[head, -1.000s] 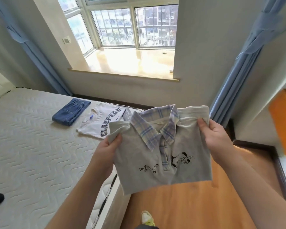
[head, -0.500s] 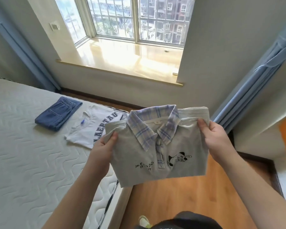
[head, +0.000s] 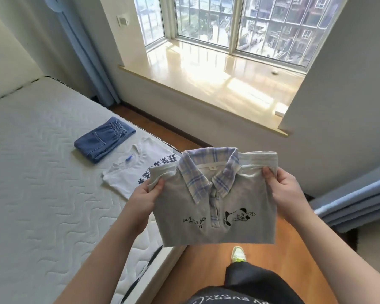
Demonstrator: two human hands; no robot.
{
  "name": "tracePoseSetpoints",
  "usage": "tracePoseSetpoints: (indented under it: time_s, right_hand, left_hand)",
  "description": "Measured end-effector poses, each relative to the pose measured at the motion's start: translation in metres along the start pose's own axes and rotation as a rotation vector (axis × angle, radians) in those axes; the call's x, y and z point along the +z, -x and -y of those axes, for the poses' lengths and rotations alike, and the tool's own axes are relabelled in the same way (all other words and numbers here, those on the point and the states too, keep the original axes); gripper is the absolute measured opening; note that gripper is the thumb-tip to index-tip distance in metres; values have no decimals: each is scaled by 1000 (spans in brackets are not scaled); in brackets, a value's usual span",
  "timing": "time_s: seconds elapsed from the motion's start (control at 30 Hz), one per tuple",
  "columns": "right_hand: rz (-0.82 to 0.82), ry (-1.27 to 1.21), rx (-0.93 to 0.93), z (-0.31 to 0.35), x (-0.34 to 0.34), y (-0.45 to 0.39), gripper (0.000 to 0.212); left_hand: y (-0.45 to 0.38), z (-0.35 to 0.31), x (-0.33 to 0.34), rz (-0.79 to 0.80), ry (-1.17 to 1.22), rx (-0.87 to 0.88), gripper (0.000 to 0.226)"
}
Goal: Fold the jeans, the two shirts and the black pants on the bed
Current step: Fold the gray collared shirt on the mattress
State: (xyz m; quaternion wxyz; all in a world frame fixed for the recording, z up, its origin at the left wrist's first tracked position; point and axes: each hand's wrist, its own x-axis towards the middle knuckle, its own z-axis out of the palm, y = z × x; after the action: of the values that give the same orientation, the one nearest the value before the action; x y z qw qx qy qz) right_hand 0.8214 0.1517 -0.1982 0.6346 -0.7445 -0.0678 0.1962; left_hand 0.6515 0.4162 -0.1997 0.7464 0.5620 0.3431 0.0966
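You're holding the polo (head: 215, 207) up in the air, just off the bed (head: 31, 194) edge, over the floor (head: 202, 273). Your left hand (head: 144, 201) is pinching its left shoulder corner, thumb on front; your right hand (head: 283, 194) is pinching the right shoulder w/ fingers curled round the folded edge. Both grips are narrow, closed on cloth.

The polo is looking already folded: sleeves tucked behind, lower half doubled up, collar facing you. It's hanging soft and light, prob thin knit, so it's going to sag and unfold if you're letting one corner go. Collar is the only stiff-ish bit. Not slippery, not fragile.

Best hold, imo: keep pinching both top corners thru all layers, lowering it bottom edge first onto the bed so layers are staying stacked.

Jeans (head: 103, 142) are lying folded on the bed; the tee (head: 130, 174) is lying folded just beside them, partly hidden behind the polo. A free spot near the tee is looking right for the polo. Black pants aren't showing on the bed in this view.
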Motion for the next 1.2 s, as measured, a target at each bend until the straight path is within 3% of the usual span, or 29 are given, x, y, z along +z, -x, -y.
tracePoseSetpoints:
  time_s: [0.13,0.27,0.4,0.6,0.87,1.07,1.2]
  right_hand:
    - [138,25,45,2,-12,-63,29]
    - [314,115,55,14,-18,-125,47]
    - [388,187,18,26,3,-171,22]
    - [518,273,-32,30,69,-205,21]
    - [653,368,-1,21,162,-239,19]
    - [686,435,-17,14,209,-266,19]
    - [710,471,-23,7,229,-286,17]
  left_hand:
    - [-24,6,31,-144,0,-22,19]
    - [-45,4,42,-324,30,-21,22]
    - [-55,3,33,-485,25,0,16]
    - [-63,7,6,-605,85,24,15]
    - [-86,29,-55,-657,89,-11,15]
    - [-107,33,-99,-526,-157,-63,13]
    - [-122,35,-120,-585,-178,-94,14]
